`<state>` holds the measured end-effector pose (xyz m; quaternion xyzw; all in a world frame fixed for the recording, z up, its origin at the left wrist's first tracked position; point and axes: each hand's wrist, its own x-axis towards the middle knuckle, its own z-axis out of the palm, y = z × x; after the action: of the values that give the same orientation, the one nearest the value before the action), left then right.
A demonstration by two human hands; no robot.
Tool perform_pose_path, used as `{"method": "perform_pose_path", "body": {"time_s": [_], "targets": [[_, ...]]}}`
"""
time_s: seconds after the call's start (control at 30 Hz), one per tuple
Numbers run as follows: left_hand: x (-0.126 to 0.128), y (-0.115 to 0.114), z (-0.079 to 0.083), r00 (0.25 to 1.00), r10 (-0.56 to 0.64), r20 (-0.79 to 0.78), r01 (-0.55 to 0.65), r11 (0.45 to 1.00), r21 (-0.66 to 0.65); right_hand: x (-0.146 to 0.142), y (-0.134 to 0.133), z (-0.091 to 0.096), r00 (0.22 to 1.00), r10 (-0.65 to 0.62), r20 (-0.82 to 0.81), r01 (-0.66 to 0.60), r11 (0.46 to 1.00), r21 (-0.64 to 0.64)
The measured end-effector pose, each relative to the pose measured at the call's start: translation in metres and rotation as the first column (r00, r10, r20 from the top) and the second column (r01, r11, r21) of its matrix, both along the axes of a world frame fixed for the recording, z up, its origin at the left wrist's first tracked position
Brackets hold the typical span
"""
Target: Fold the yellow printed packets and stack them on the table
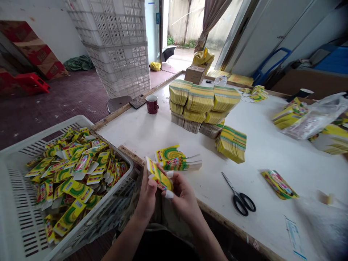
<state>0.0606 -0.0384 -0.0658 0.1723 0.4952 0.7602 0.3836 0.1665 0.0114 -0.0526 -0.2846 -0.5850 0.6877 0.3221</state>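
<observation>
A small yellow-and-green printed carton (160, 178) is held up over the table's front edge between both hands. My left hand (146, 197) grips its left end, thumb on the near face. My right hand (183, 194) pinches its right end; white coverings sit on the thumb and a fingertip. Just beyond lies a fanned pile of flat cartons (176, 159) with green swirls on yellow. To the left stands a white plastic basket (16, 203), heaped with many similar cartons (77, 188).
Bundled stacks of flat cartons (201, 99) stand mid-table. Black-handled scissors (240, 201) and a filled packet (280, 184) lie right. A maroon mug (152, 105) and a phone (138, 102) sit near the left edge. Stacked white crates (116, 47) rise behind.
</observation>
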Motion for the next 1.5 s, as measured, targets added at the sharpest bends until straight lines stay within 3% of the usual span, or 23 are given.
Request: {"method": "perform_pose_path", "body": {"time_s": [0.13,0.2,0.3,0.4,0.47,0.53,0.6,0.67,0.73,0.8,0.87,0.93,1.0,1.1,1.2,1.3,1.4,1.5], "targets": [[-0.003,0.002,0.001,0.999,0.049,-0.01,-0.049,0.999,0.023,0.007,0.009,0.001,0.994,-0.085,0.061,0.072,0.978,0.196],[-0.005,0.002,0.004,0.997,0.076,-0.028,-0.076,0.997,-0.004,0.012,0.013,0.002,0.988,-0.119,0.102,0.079,0.938,0.337],[-0.017,-0.004,0.011,0.995,0.018,-0.098,-0.021,0.999,-0.032,0.022,0.022,0.005,0.98,-0.163,0.115,0.084,0.86,0.503],[-0.037,-0.017,0.027,0.971,-0.016,-0.238,0.017,1.0,0.002,0.035,0.031,0.011,0.948,-0.271,0.168,0.073,0.697,0.713],[-0.046,-0.025,0.039,0.92,-0.087,-0.382,0.085,0.996,-0.022,0.039,0.033,0.016,0.934,-0.282,0.22,-0.026,0.561,0.827],[-0.048,-0.029,0.047,0.817,-0.235,-0.526,0.164,0.97,-0.18,0.04,0.03,0.02,0.939,-0.206,0.276,-0.154,0.463,0.873],[-0.042,-0.028,0.048,0.692,-0.421,-0.587,0.242,0.9,-0.361,0.037,0.023,0.021,0.946,-0.119,0.3,-0.224,0.427,0.876],[-0.033,-0.024,0.043,0.611,-0.531,-0.587,0.287,0.84,-0.461,0.034,0.018,0.019,0.961,-0.125,0.247,-0.159,0.48,0.863],[-0.025,-0.019,0.035,0.592,-0.534,-0.604,0.261,0.836,-0.483,0.033,0.016,0.015,0.964,-0.23,0.131,0.041,0.619,0.784],[-0.018,-0.017,0.027,0.581,-0.493,-0.648,0.194,0.857,-0.478,0.032,0.016,0.008,0.953,-0.298,0.056,0.208,0.777,0.594],[-0.011,-0.018,0.022,0.532,-0.495,-0.687,0.205,0.863,-0.462,0.031,0.016,0.002,0.969,-0.238,0.059,0.205,0.917,0.343],[-0.005,-0.019,0.018,0.467,-0.499,-0.73,0.258,0.867,-0.427,0.028,0.014,-0.003,0.994,-0.081,0.075,0.074,0.993,0.087],[0.0,-0.02,0.016,0.425,-0.47,-0.774,0.291,0.88,-0.374,0.023,0.012,-0.006,0.998,0.049,0.029,-0.046,0.993,-0.106],[0.003,-0.021,0.015,0.428,-0.39,-0.815,0.27,0.916,-0.296,0.015,0.012,-0.008,0.993,0.096,-0.067,-0.105,0.981,-0.164],[0.001,-0.022,0.017,0.443,-0.364,-0.82,0.216,0.93,-0.296,0.012,0.015,-0.006,0.998,0.029,-0.06,-0.031,0.999,-0.035],[-0.002,-0.02,0.019,0.42,-0.447,-0.79,0.214,0.895,-0.392,0.017,0.014,-0.001,0.999,0.009,0.032,-0.014,0.985,0.169],[-0.003,-0.018,0.015,0.379,-0.547,-0.746,0.284,0.836,-0.469,0.023,0.004,0.002,0.986,0.038,0.164,-0.099,0.917,0.386],[-0.001,-0.015,0.006,0.331,-0.462,-0.823,0.256,0.883,-0.393,0.024,-0.001,-0.001,0.98,0.024,0.197,-0.132,0.819,0.558]]}}
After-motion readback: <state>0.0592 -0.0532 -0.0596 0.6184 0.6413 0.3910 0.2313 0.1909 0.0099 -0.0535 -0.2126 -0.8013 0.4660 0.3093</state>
